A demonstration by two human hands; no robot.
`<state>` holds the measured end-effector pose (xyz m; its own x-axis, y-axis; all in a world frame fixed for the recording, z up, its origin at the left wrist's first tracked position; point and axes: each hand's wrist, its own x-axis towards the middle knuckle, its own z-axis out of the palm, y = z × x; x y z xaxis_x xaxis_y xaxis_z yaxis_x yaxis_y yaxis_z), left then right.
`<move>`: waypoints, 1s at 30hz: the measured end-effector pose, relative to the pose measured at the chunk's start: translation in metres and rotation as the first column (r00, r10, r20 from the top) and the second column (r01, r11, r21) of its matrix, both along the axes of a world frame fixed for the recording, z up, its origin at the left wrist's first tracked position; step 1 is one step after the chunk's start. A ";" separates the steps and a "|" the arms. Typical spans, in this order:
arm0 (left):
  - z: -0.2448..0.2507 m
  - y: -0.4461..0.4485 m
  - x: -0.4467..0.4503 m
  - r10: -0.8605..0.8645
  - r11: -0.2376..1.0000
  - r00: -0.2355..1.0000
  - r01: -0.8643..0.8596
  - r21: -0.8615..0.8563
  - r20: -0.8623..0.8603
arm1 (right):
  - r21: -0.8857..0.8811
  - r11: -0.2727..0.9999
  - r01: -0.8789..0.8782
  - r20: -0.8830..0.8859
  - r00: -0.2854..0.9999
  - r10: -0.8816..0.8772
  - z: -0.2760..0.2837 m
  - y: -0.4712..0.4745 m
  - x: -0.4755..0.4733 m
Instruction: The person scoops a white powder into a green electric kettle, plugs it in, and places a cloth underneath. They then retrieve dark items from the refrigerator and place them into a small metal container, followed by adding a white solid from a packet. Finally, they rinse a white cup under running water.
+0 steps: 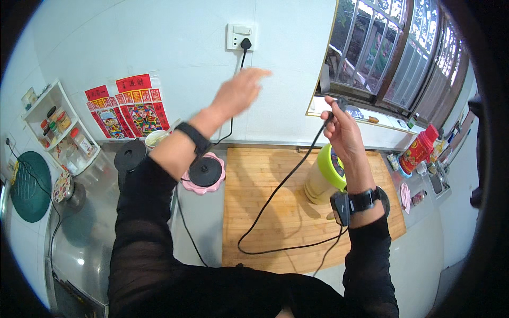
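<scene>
My right hand [344, 129] grips a black power plug [340, 104] on a black cord [274, 194]. The cord hangs from my fingers and loops over a bamboo cutting board [254, 222]. Blurred by motion, my left hand [240, 91] is in front of the wall with fingers stretched to the right; nothing shows in it. Just above it, another black plug [246, 43] sits in a white wall socket [234, 37]. A countertop appliance with a lime-green lid [330, 169] and a control panel stands on the board, partly hidden by my right forearm.
A black kettle base [204, 171] rests on a pink scalloped mat [214, 189] left of the board. Farther left are a black lidded vessel [129, 155] and a white spice rack [61, 125]. At right stand a red container [417, 149] and a barred window [381, 55].
</scene>
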<state>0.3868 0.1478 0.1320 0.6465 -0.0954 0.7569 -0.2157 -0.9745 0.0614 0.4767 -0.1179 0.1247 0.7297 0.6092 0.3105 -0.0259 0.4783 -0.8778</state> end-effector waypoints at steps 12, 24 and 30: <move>0.056 0.073 0.105 0.695 0.719 0.718 -0.695 0.029 -0.032 | 0.121 0.954 -0.273 -0.079 0.956 0.284 0.002 -0.039 -0.055; 0.062 0.060 0.074 0.601 0.798 0.790 -0.603 0.025 -0.126 | -0.107 0.990 -0.097 0.089 0.990 0.107 -0.006 -0.026 -0.052; 0.021 0.104 0.005 0.599 0.759 0.775 -0.629 -0.169 -0.201 | -0.125 0.988 -0.087 0.049 0.994 0.094 0.006 0.007 -0.054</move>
<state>0.3923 0.2515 0.1533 0.6004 0.5094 0.6164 0.4492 -0.8526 0.2671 0.4227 -0.1111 0.1309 0.6539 0.7077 0.2674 -0.0146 0.3652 -0.9308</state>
